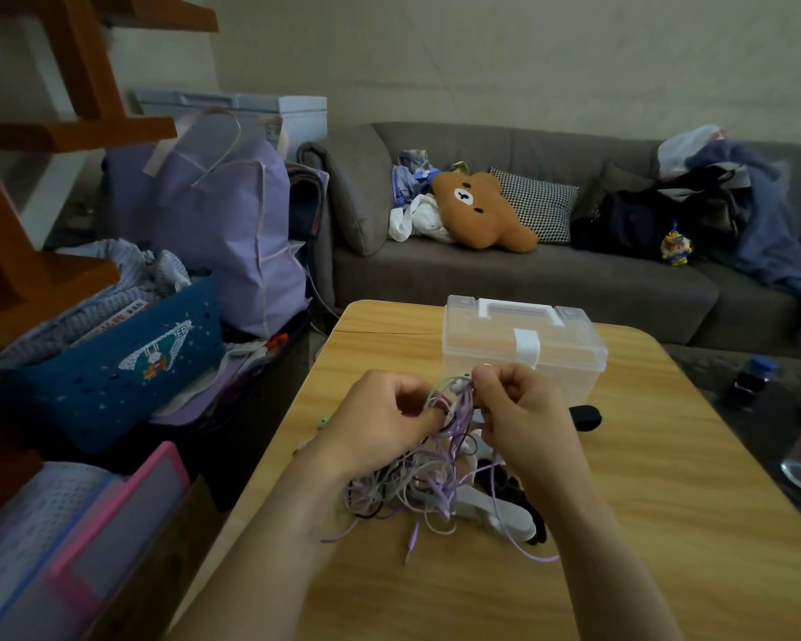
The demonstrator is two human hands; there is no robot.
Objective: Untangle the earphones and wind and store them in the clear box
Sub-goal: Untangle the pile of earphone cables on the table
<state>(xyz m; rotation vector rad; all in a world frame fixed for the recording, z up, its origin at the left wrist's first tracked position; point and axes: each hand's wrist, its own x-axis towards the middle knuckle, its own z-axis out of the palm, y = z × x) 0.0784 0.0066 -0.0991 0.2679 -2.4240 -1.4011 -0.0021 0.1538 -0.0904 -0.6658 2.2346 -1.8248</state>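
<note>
Head view: hands [385, 421] hide where tangled earphones [435, 483] cross.

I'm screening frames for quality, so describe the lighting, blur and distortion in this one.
Head view: dim, even indoor light, with no glare, even on the clear box; wide-angle bending curves the sofa and stretches the forearms at the bottom edge; the left hand, right hand and cables are slightly soft, fine strands hard to separate; the corners are dark and smeared.

Ahead of my hands the shut clear plastic box with a white latch [523, 349] blocks the way, while bare tan wooden tabletop [657, 478] lies open on my right.
</note>
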